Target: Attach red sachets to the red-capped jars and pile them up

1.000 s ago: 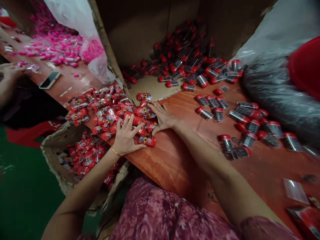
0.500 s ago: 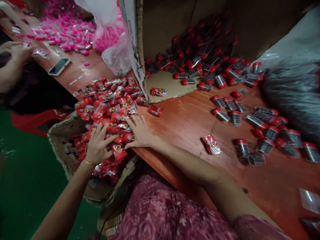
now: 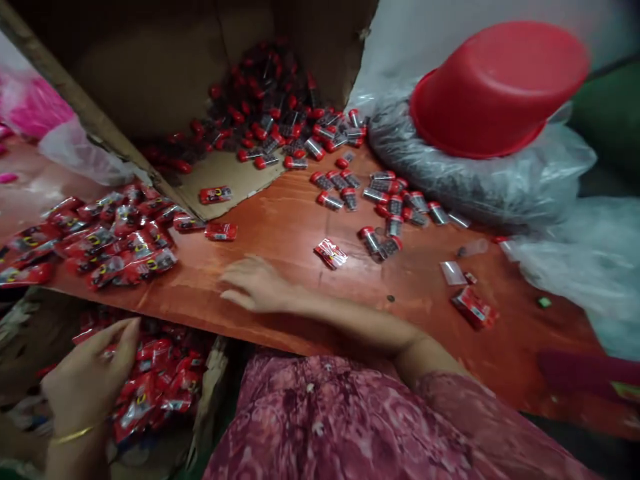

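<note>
My right hand (image 3: 255,287) lies flat on the red-brown table (image 3: 290,233), fingers stretched out to the left, holding nothing. A single red wrapped packet (image 3: 331,253) lies just right of it. My left hand (image 3: 87,380), with a gold bangle, hangs open below the table edge over a cardboard box (image 3: 205,400) that holds several red wrapped packets (image 3: 160,380). A heap of the same red packets (image 3: 100,240) rests on the table at the left.
A big tipped cardboard carton (image 3: 150,67) at the back spills red-capped vials (image 3: 280,127); more vials (image 3: 390,207) are scattered on the table. A red basin (image 3: 495,87) sits upside down on a grey plastic bag (image 3: 475,180). Loose packets (image 3: 473,307) lie at the right.
Both hands have left the heap of packets. The left hand has dropped below the table edge over the box, the right has slid rightward along the table. The view has swung right.
</note>
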### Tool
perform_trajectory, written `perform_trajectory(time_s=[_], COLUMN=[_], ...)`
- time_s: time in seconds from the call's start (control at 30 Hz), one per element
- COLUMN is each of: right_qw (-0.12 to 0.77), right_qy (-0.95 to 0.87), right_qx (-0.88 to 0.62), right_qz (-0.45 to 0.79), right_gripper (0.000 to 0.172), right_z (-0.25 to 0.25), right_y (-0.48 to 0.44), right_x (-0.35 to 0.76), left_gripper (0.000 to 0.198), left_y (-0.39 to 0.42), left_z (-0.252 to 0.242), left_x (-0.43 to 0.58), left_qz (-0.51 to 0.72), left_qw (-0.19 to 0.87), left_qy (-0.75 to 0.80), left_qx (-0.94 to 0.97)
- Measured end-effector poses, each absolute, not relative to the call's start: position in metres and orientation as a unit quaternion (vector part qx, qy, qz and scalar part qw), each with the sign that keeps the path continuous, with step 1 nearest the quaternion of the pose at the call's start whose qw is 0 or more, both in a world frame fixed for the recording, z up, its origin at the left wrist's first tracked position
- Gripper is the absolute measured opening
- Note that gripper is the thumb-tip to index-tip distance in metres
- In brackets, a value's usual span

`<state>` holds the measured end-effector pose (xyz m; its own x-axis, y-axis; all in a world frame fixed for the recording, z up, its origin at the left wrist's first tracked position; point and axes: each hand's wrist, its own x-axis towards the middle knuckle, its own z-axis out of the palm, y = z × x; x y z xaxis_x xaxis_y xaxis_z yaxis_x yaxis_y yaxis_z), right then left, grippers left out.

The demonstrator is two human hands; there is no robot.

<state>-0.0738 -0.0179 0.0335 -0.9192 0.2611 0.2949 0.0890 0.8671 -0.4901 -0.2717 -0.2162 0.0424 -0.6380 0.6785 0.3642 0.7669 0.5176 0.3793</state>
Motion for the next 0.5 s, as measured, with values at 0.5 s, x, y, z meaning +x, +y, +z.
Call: perform_trajectory(time_s=[0.5], right_qw=[0.374], right_qy=[-0.718], right_qx=[-0.482], right_qz=[0.334], right_gripper=[0.022], right_z=[-0.021], right_y=[-0.01], right_x=[0.132], left_gripper=[0.032], left_y=[0.015], left_z=[0.012], left_x=[-0.062], left_qz=[-0.125], left_qw=[-0.083], left_qy=[-0.688], left_qx=[-0.71])
